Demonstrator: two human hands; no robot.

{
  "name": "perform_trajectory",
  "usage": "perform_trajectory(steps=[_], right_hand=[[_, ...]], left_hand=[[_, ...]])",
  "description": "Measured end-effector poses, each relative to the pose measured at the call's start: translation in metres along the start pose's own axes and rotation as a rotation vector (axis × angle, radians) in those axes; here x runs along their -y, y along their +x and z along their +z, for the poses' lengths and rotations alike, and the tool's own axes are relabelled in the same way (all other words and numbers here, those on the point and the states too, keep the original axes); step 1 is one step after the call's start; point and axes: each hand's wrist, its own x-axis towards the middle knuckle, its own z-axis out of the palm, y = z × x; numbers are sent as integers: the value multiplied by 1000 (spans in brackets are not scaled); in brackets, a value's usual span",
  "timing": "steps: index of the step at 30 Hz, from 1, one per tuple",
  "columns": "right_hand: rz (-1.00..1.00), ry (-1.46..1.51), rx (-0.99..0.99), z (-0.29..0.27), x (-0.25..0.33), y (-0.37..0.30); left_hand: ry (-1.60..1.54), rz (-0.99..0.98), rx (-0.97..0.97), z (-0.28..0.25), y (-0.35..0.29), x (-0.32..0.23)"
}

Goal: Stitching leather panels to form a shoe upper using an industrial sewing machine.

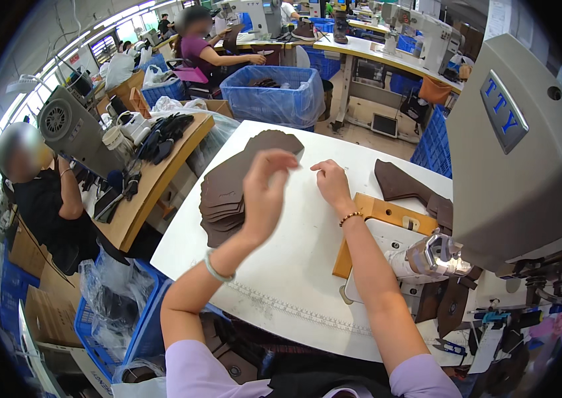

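Note:
My left hand (268, 192), a pale bangle on its wrist, is raised over the right side of a stack of dark brown leather-like pieces (224, 189). Its fingers are loosely bent and apart from the thumb, with nothing visible in them. Across a small gap, my right hand (331, 184) hovers above the white table (281, 259), fingers loosely bent toward the left hand. I see nothing held there either. A beaded bracelet circles that wrist, and the forearm passes in front of the sewing machine's wooden-edged bed (342, 259). More brown pieces (400, 180) lie right of my right hand.
A large grey sewing machine head (513, 152) rises on the right. Beyond the table's far edge stands a blue plastic-lined crate (271, 99); another blue crate (122, 331) is at lower left. Co-workers sit at the left (45, 205) and far side (205, 53).

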Motion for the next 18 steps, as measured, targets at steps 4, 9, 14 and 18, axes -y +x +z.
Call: perform_trajectory(steps=[4,9,14,18], right_hand=[[-1,-5,-23,5,-1,0],[-4,-31,-73,6,3,-1],[-69,31,-200,-2,4,3],[-141,102,-309,-12,-13,2]], left_hand=[[-28,-116,163,23,-52,15],[-123,-249,109,39,-82,41],[129,-345,220,34,-92,72],[238,-349,385,46,-86,91]])
